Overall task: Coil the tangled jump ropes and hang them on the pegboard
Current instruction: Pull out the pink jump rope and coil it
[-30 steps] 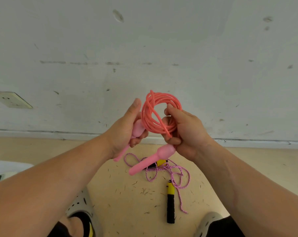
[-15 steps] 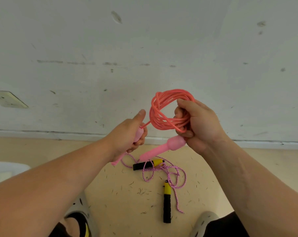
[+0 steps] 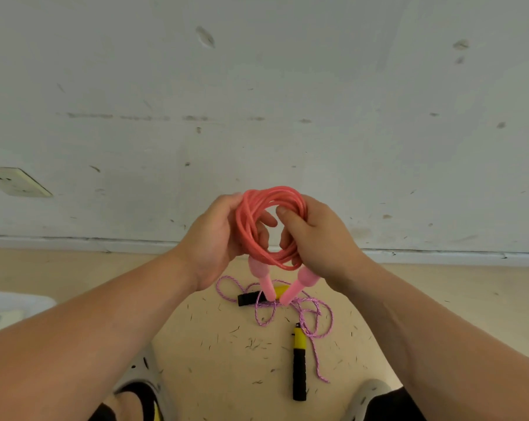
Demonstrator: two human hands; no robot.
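Observation:
A coral-pink jump rope (image 3: 251, 208) is wound into a round coil held up in front of the wall. My left hand (image 3: 214, 238) grips the coil's left side and my right hand (image 3: 318, 238) grips its right side. Its two pink handles (image 3: 264, 281) hang down side by side below the coil. On the floor beneath lies a second rope, a tangled purple-and-white cord (image 3: 305, 311) with black-and-yellow handles (image 3: 299, 363); one handle is partly hidden behind the pink ones. No pegboard is in view.
A scuffed white wall (image 3: 257, 101) with a wall socket (image 3: 17, 182) at the left rises ahead. The tan floor (image 3: 220, 344) is littered with small dark bits. A white object (image 3: 11, 302) sits at the left edge. Shoes (image 3: 141, 387) show at the bottom.
My left hand let go of the pink handle and moved up to grip the coil's left side. Both pink handles now hang together below the coil, which sits lower and more central.

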